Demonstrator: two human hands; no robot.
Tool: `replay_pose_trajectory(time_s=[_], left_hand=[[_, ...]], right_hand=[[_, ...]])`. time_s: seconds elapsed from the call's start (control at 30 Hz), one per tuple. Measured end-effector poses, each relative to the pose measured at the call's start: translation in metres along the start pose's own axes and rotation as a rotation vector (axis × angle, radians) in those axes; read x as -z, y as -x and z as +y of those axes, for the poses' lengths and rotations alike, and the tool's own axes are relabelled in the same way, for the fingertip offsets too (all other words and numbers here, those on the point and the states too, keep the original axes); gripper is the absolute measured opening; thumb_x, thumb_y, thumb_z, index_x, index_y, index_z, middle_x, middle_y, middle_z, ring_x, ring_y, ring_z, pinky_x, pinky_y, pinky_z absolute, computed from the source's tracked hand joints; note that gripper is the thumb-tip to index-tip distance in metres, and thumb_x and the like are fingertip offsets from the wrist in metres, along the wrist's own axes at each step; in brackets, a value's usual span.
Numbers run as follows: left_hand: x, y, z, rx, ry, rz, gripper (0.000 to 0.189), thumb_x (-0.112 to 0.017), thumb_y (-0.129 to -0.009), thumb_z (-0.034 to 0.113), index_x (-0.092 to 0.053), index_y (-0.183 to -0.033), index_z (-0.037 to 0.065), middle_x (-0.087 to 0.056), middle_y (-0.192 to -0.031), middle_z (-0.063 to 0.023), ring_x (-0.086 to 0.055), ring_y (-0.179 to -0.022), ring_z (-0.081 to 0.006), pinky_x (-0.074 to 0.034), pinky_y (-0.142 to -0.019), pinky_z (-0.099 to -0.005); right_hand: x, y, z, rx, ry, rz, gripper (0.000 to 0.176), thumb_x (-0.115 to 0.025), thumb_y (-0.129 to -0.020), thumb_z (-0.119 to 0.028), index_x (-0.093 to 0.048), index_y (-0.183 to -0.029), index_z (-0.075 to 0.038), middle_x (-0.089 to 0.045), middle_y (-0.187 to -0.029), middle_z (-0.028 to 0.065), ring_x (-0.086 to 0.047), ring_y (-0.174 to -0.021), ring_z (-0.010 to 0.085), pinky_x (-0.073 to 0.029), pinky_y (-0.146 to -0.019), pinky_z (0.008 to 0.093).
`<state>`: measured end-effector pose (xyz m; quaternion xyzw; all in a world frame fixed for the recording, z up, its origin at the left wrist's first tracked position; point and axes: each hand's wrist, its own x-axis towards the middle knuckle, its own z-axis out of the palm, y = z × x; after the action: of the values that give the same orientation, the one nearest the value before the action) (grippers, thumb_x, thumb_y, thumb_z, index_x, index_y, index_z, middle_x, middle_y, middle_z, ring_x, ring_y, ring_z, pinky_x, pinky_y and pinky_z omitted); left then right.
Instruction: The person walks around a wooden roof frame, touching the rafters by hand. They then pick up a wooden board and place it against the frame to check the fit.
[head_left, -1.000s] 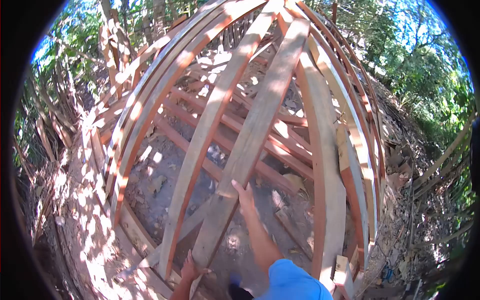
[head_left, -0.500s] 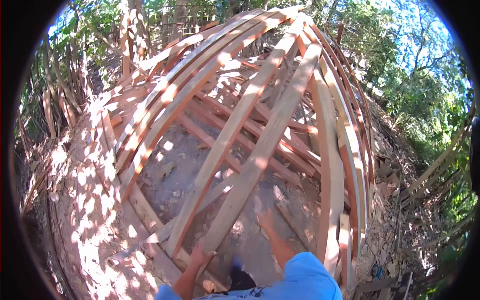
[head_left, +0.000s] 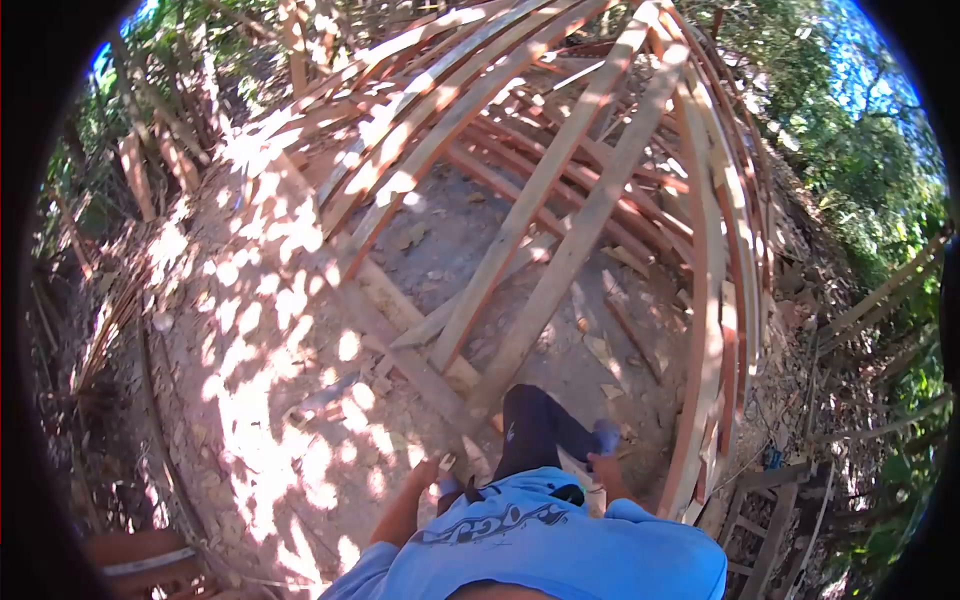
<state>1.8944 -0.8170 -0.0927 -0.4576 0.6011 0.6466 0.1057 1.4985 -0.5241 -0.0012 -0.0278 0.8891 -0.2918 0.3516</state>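
Note:
My left hand [head_left: 426, 474] hangs low at my left side, fingers curled, with a small pale thing [head_left: 447, 462] at its tips too small to name. On the other side, my right hand [head_left: 606, 472] is down by my dark-trousered leg [head_left: 540, 425], below my shoe [head_left: 606, 437]; its fingers are too blurred to read. Ahead of me leans a long plank [head_left: 585, 235], its lower end on the ground near my knee. A second plank [head_left: 535, 200] slants beside it, rising to the same peak. Neither hand touches these planks.
Curved timber ribs [head_left: 706, 300] form a dome-like frame ahead and to the right. Reddish beams [head_left: 600, 195] cross inside it. Base boards [head_left: 400, 300] lie on the dusty ground. A wooden pallet-like piece [head_left: 775, 520] sits at lower right, with trees around.
My left hand has come off the foot of the leaning plank and drawn back to my side. My right hand, stretched forward before, is now near my leg. The view has tilted down, and one leg has stepped forward.

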Motion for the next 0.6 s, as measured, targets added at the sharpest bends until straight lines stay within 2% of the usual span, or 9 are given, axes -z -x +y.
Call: replay_pose_trajectory(time_s=[0.03,0.1,0.17,0.23,0.33,0.47,0.53,0.57,0.6], left_hand=[[0.0,0.016,0.003,-0.208,-0.178,0.092,0.038,-0.042,-0.089,0.031,-0.045,-0.118,0.006,-0.064,-0.08,-0.0215,-0.064,-0.073,-0.0342,-0.051,-0.065,-0.0439],[0.001,0.013,-0.016,-0.364,-0.255,0.249,0.033,-0.044,-0.088,0.029,-0.05,-0.107,0.002,-0.062,-0.076,-0.0239,-0.062,-0.075,-0.0381,-0.049,-0.071,-0.0464],[0.007,0.032,-0.009,-0.108,-0.021,0.252,0.035,-0.051,-0.083,0.033,-0.054,-0.103,0.005,-0.061,-0.082,-0.0254,-0.06,-0.078,-0.0396,-0.046,-0.074,-0.0496],[0.008,0.037,-0.047,-0.29,-0.102,0.248,0.036,-0.051,-0.083,0.034,-0.054,-0.101,0.004,-0.061,-0.086,-0.0253,-0.06,-0.08,-0.0394,-0.046,-0.073,-0.0492],[0.011,0.076,-0.073,-0.114,-0.352,0.23,0.031,-0.049,-0.084,0.029,-0.056,-0.101,0.004,-0.061,-0.089,-0.0246,-0.059,-0.086,-0.0388,-0.046,-0.075,-0.0497],[0.011,0.114,-0.123,-0.009,-0.951,0.023,0.033,-0.044,-0.084,0.022,-0.056,-0.108,0.004,-0.06,-0.099,-0.0254,-0.057,-0.096,-0.0406,-0.046,-0.082,-0.0457],[0.007,0.119,-0.146,0.105,-0.771,0.099,0.034,-0.046,-0.082,0.023,-0.057,-0.108,0.004,-0.059,-0.103,-0.0259,-0.056,-0.099,-0.0399,-0.045,-0.085,-0.0448],[0.005,0.116,-0.156,0.155,-0.69,0.135,0.035,-0.047,-0.081,0.024,-0.057,-0.108,0.004,-0.058,-0.105,-0.0262,-0.056,-0.101,-0.0395,-0.044,-0.086,-0.0443],[0.0,0.108,-0.163,0.089,-0.726,0.171,0.035,-0.049,-0.079,0.024,-0.06,-0.104,0.003,-0.057,-0.108,-0.026,-0.055,-0.103,-0.0381,-0.042,-0.089,-0.0442]], right_hand=[[-0.002,0.016,-0.035,-0.141,-0.003,-0.05,0.029,-0.065,-0.077,-0.034,-0.059,-0.086,-0.008,-0.052,-0.062,0.006,-0.051,-0.049,0.02,-0.046,-0.044,0.0358],[-0.025,0.022,-0.065,-0.067,-0.088,-0.081,0.029,-0.063,-0.078,-0.033,-0.058,-0.088,-0.007,-0.051,-0.062,0.0058,-0.051,-0.05,0.0179,-0.046,-0.046,0.0311],[-0.048,0.038,-0.101,0.125,-0.009,-0.181,0.025,-0.059,-0.08,-0.03,-0.058,-0.092,-0.008,-0.052,-0.064,0.0034,-0.052,-0.054,0.0145,-0.046,-0.049,0.0273],[-0.082,0.039,-0.106,0.31,-0.031,-0.301,0.023,-0.055,-0.083,-0.027,-0.06,-0.094,-0.008,-0.055,-0.067,0.0023,-0.053,-0.056,0.0117,-0.046,-0.05,0.0254],[-0.118,0.1,-0.138,0.301,-0.015,-0.354,0.029,-0.058,-0.082,-0.029,-0.062,-0.096,-0.004,-0.06,-0.069,0.0042,-0.056,-0.058,0.0115,-0.045,-0.051,0.0248],[-0.153,0.146,-0.081,0.313,-0.044,-0.387,0.036,-0.061,-0.079,-0.033,-0.064,-0.094,-0.001,-0.062,-0.068,0.0078,-0.06,-0.06,0.0152,-0.046,-0.053,0.0272],[-0.152,0.165,-0.03,0.328,-0.001,-0.385,0.03,-0.056,-0.083,-0.029,-0.061,-0.1,-0.005,-0.062,-0.076,0.0051,-0.058,-0.059,0.0122,-0.046,-0.052,0.025],[-0.153,0.17,0.013,0.303,-0.025,-0.345,0.03,-0.056,-0.083,-0.029,-0.061,-0.1,-0.005,-0.062,-0.077,0.0052,-0.058,-0.059,0.0131,-0.046,-0.051,0.0254],[-0.162,0.159,0.082,0.275,-0.046,-0.301,0.029,-0.056,-0.083,-0.029,-0.061,-0.1,-0.006,-0.062,-0.077,0.0052,-0.058,-0.059,0.0139,-0.046,-0.051,0.0259]])
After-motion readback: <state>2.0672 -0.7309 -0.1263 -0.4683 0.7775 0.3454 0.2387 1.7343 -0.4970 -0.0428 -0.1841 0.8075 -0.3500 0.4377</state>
